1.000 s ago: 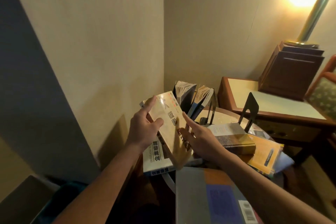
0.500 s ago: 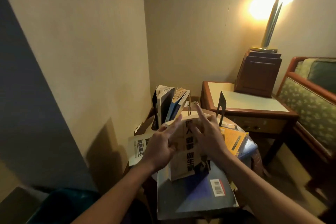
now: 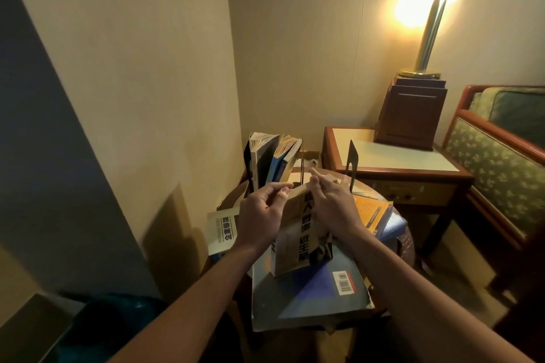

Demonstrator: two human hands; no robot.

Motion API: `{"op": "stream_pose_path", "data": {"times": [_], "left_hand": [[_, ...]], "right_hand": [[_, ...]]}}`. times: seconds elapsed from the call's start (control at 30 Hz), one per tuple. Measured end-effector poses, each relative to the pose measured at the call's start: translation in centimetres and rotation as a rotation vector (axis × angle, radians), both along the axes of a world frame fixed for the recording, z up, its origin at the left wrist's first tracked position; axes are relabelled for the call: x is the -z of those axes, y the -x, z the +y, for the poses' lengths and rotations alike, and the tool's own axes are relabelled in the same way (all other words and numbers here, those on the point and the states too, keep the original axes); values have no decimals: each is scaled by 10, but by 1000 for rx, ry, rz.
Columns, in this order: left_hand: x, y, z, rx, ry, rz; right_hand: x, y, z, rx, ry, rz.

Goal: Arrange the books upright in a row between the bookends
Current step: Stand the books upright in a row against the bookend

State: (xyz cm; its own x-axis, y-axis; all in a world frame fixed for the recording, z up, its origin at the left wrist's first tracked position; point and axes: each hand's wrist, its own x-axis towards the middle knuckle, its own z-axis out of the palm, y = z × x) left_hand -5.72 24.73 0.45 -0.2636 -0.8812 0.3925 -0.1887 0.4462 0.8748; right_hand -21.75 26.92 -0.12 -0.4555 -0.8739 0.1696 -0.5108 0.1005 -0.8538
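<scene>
While my left hand (image 3: 261, 215) pinches the top corner of the tan book (image 3: 298, 242) and my right hand (image 3: 333, 206) curls over its upper edge from the other side, that one book stands upright, spine toward me, on a large grey book (image 3: 309, 300) lying flat. Beyond my fingers two more books (image 3: 265, 159) stand leaning together, with one dark bookend (image 3: 247, 165) at their left and a second bookend (image 3: 353, 160) well apart to the right. One white book (image 3: 224, 230) lies flat on my left, one orange book (image 3: 370, 209) on my right.
</scene>
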Motion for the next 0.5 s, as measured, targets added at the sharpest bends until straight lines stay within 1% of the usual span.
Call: {"op": "stream_pose_path", "data": {"times": [0.13, 0.2, 0.23, 0.3, 0.33, 0.4, 0.43, 0.5], "left_hand": [[1, 0, 17, 167, -336, 196], [2, 5, 27, 228, -387, 192], [7, 7, 32, 241, -382, 181], [15, 12, 41, 252, -445, 223], [21, 15, 45, 243, -455, 199], [38, 20, 50, 268, -304, -17], [46, 23, 52, 272, -227, -36], [49, 29, 58, 302, -239, 50]], "right_hand": [[-8, -6, 13, -26, -105, -118], [-10, -7, 19, -62, -113, -233], [-11, -9, 23, -75, -112, -312], [-13, -10, 31, -82, -91, -434], [-13, -9, 34, -85, -76, -467], [-9, -7, 39, -93, -57, -479], [-8, -5, 41, -98, -53, -472], [-9, -1, 47, -98, -40, -456]]}}
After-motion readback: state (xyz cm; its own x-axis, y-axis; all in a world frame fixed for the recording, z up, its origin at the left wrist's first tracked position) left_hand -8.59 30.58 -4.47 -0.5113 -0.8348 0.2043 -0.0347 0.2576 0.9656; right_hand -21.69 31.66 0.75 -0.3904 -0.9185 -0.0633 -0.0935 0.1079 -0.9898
